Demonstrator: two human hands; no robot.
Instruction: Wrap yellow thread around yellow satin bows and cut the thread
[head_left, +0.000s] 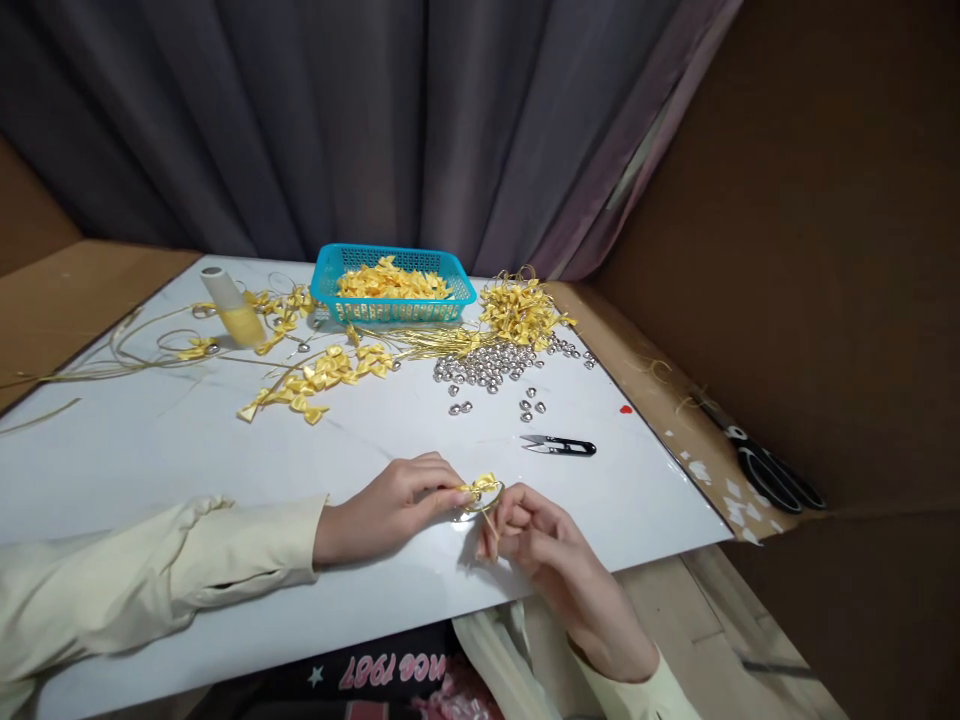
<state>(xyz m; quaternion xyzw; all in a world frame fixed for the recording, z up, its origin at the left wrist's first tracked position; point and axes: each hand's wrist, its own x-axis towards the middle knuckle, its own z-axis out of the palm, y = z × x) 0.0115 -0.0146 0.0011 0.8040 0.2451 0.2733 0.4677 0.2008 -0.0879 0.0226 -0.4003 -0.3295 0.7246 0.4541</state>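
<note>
Near the front edge of the white table, my left hand (405,500) pinches a small yellow ribbon bow (484,484) between thumb and fingers. A thin gold cord (491,520) loops from the bow toward my right hand (536,535). The fingers of that hand are curled closed on the cord, just right of the bow. A small silver bead seems to sit by the bow at my left fingertips, partly hidden. Black thread snips (559,446) lie beyond my right hand.
A blue basket (390,312) of yellow bows stands at the back. Silver beads (487,366) lie scattered before it, beside a bunch of corded bows (521,312). Loose bows (330,372), long cords and a bottle (234,308) are at left. Black-handled scissors (772,475) lie right, by a cardboard wall.
</note>
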